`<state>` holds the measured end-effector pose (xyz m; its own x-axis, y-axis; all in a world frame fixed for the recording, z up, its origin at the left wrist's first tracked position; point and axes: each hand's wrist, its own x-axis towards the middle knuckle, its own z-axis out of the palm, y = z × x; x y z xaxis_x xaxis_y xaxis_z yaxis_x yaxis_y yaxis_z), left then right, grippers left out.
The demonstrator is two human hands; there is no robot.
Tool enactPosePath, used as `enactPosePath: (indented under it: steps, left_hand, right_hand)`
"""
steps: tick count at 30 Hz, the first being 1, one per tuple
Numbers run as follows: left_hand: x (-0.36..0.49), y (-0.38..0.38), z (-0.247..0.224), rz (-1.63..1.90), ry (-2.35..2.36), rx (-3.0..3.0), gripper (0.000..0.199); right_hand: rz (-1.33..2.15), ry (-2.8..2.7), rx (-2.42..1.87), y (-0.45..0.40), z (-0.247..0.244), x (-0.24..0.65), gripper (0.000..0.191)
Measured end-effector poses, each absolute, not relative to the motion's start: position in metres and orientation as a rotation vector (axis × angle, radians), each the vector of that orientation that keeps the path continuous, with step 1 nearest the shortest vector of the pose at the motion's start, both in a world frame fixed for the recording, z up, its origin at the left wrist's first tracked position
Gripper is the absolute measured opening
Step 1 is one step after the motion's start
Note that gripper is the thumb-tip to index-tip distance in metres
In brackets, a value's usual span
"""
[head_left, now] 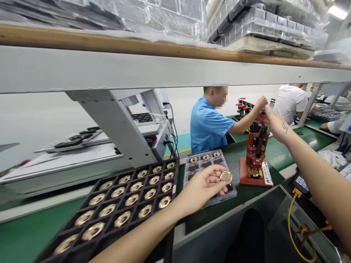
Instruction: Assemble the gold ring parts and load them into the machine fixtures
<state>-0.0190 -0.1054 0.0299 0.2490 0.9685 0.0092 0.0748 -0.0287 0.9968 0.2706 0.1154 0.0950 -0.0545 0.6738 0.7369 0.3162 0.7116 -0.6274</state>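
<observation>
My left hand pinches a round gold watch case at its fingertips, above a clear plastic tray. Up at the handle of a red hand press, my right hand has its fingers closed round the lever top, which they partly hide. Another gold piece sits in the fixture on the press base. To the left, a black compartment tray holds several gold round cases in rows.
Across the green bench a person in a blue shirt reaches near the press. Overhead runs a shelf beam. A yellow cable hangs at the lower right, beside a keypad device.
</observation>
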Motion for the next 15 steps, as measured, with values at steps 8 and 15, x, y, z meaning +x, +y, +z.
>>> enactPosePath:
  steps: [8, 15]
  left_hand:
    - [-0.028, -0.136, 0.041, 1.007, 1.078, 1.367, 0.044]
    - [-0.028, -0.151, 0.039, 0.998, 1.071, 1.384, 0.042]
  right_hand:
    - [0.057, -1.571, -0.770, -0.018, 0.071, 0.244, 0.047]
    - [0.005, -1.703, -0.604, -0.018, -0.007, 0.251, 0.026]
